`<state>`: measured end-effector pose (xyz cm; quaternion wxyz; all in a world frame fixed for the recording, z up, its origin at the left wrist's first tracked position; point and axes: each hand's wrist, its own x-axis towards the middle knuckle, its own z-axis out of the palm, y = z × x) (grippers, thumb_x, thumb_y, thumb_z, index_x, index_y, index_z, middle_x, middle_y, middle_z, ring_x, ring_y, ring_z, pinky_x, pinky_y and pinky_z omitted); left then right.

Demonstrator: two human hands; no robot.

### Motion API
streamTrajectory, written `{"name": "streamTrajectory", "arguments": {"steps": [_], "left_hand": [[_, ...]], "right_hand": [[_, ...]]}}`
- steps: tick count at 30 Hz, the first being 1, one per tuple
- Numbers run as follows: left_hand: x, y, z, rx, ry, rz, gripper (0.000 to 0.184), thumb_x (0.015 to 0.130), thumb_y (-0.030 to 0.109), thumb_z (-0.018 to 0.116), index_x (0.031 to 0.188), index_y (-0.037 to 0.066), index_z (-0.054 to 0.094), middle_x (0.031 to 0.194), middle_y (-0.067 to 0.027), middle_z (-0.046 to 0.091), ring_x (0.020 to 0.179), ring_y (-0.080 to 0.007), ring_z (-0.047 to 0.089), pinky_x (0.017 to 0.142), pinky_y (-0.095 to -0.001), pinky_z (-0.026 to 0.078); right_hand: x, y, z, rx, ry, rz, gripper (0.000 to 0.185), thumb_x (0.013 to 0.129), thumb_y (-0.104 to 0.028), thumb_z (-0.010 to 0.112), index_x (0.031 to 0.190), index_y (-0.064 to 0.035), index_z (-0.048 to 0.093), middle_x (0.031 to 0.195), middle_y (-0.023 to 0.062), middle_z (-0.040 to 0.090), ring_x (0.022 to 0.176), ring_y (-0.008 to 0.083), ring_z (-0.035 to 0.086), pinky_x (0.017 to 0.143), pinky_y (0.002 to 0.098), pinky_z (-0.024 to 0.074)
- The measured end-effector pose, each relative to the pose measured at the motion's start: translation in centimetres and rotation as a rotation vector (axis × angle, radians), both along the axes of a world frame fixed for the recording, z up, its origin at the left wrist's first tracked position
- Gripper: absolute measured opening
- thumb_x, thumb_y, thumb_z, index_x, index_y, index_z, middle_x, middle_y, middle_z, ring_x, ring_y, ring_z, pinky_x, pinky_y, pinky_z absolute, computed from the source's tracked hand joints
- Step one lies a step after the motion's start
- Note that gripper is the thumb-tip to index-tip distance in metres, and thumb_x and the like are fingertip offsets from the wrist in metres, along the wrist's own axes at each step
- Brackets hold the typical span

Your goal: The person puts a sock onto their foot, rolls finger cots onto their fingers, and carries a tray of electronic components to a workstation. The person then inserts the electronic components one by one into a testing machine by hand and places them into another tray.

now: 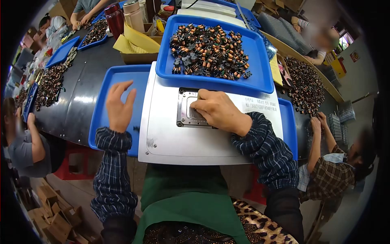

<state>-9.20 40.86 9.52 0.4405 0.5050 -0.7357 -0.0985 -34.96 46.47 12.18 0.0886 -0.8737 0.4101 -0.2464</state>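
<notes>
My left hand (118, 106) is raised above a blue tray (106, 81), thumb and fingers apart, slightly blurred and holding nothing visible. A small dark part (136, 128) shows over that tray near my left wrist. With fingers curled together, my right hand (219, 110) is at a metal fixture (183, 106) set in a flat silver machine top (178, 142). Whatever its fingertips hold, if anything, is hidden. Behind it, resting on the machine, a blue tray (162, 61) holds a heap of small black parts with copper-coloured windings (211, 51).
Another blue tray (289, 130) lies right of the machine. Yellow foam sheets (136, 38), a dark red flask (115, 20) and a beige flask (133, 16) stand at the back left. Piles of parts (304, 85) lie on the right. Several people work around the dark table (81, 101).
</notes>
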Motion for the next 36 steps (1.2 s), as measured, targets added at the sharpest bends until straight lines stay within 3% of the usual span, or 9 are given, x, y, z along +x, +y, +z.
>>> {"name": "streamTrajectory", "arguments": {"steps": [5,9,11,13,19,21,26,31,36], "left_hand": [[-6.8,-2.9,3.7,-0.238,-0.018,-0.293,0.019,0.071,0.01,0.061,0.088,0.002,0.061,0.086,-0.0132,0.057,0.083,-0.0295,0.052,0.075,-0.0356,0.04],[-11.0,-5.1,3.0,-0.185,-0.112,-0.27,0.023,0.072,0.009,0.06,0.094,0.003,0.06,0.096,-0.0115,0.056,0.092,-0.0285,0.05,0.081,-0.0337,0.039],[-12.0,-5.6,2.8,-0.208,-0.141,-0.248,0.024,0.071,0.009,0.059,0.095,0.004,0.059,0.099,-0.0109,0.055,0.095,-0.0287,0.049,0.083,-0.0347,0.037],[-12.5,-5.8,2.6,-0.211,-0.231,-0.299,0.028,0.069,0.009,0.061,0.097,0.004,0.059,0.102,-0.0095,0.054,0.099,-0.027,0.046,0.086,-0.0354,0.035],[-12.4,-5.2,2.3,-0.281,-0.149,-0.306,0.022,0.068,0.01,0.064,0.088,0.006,0.058,0.091,-0.0074,0.057,0.087,-0.0247,0.052,0.079,-0.0338,0.037],[-12.4,-4.8,2.5,-0.243,-0.12,-0.3,0.02,0.07,0.008,0.063,0.089,0.005,0.057,0.09,-0.009,0.057,0.083,-0.0246,0.053,0.077,-0.0331,0.039],[-11.8,-3.5,3.5,0.056,0.496,-0.459,0.017,0.079,-0.001,0.052,0.096,0.0,0.056,0.087,-0.0081,0.054,0.081,-0.0147,0.057,0.069,-0.0234,0.045],[-10.4,-2.0,3.7,0.601,0.971,-0.531,0.018,0.082,-0.003,0.047,0.099,-0.003,0.055,0.096,-0.0068,0.053,0.079,-0.0125,0.056,0.068,-0.0234,0.048],[-10.2,-1.7,2.1,0.414,0.702,-0.518,0.016,0.083,0.001,0.048,0.096,-0.001,0.057,0.09,-0.0067,0.058,0.076,-0.012,0.056,0.068,-0.0225,0.046]], "right_hand": [[-1.2,-0.5,0.4,-0.001,-0.221,0.051,0.006,0.072,-0.004,0.06,0.078,-0.0014,0.061,0.067,0.0077,0.051,0.054,0.0211,0.05,0.047,0.0289,0.0392],[-5.9,-1.1,2.9,0.686,-1.142,-0.285,0.017,0.078,-0.01,0.055,0.093,-0.0014,0.059,0.076,0.0058,0.059,0.045,0.007,0.044,0.033,0.0163,0.028],[-9.1,-1.9,2.0,0.622,-1.495,-0.026,0.028,0.082,-0.017,0.052,0.104,-0.0003,0.052,0.082,0.0087,0.06,0.047,0.0082,0.047,0.034,0.0159,0.03],[-10.2,-1.9,2.7,0.529,-1.615,-0.233,0.028,0.086,-0.021,0.049,0.105,-0.0017,0.05,0.091,0.0098,0.058,0.049,0.0093,0.049,0.036,0.0156,0.0326],[-13.9,-3.5,1.3,0.355,-1.157,-0.617,0.02,0.078,-0.017,0.061,0.09,-0.0013,0.059,0.074,0.0052,0.059,0.049,0.0061,0.048,0.035,0.016,0.0326],[-13.8,-3.6,1.0,0.056,-0.608,-0.673,0.018,0.073,-0.017,0.066,0.081,-0.0015,0.061,0.065,0.0029,0.057,0.048,0.0052,0.046,0.034,0.016,0.031],[-11.9,-2.9,1.4,0.015,-0.089,-0.738,0.02,0.067,-0.021,0.067,0.076,-0.004,0.063,0.064,0.0086,0.061,0.06,0.0194,0.058,0.057,0.0305,0.0453],[-11.7,-3.8,1.1,-0.024,0.029,-0.816,0.018,0.069,-0.022,0.064,0.076,-0.006,0.065,0.07,0.0127,0.061,0.065,0.028,0.059,0.061,0.0348,0.0461],[-13.7,-4.4,0.0,-0.05,0.0,-0.946,0.022,0.072,-0.024,0.06,0.086,-0.0079,0.065,0.074,0.0129,0.062,0.066,0.0261,0.06,0.062,0.0334,0.0466]]}}
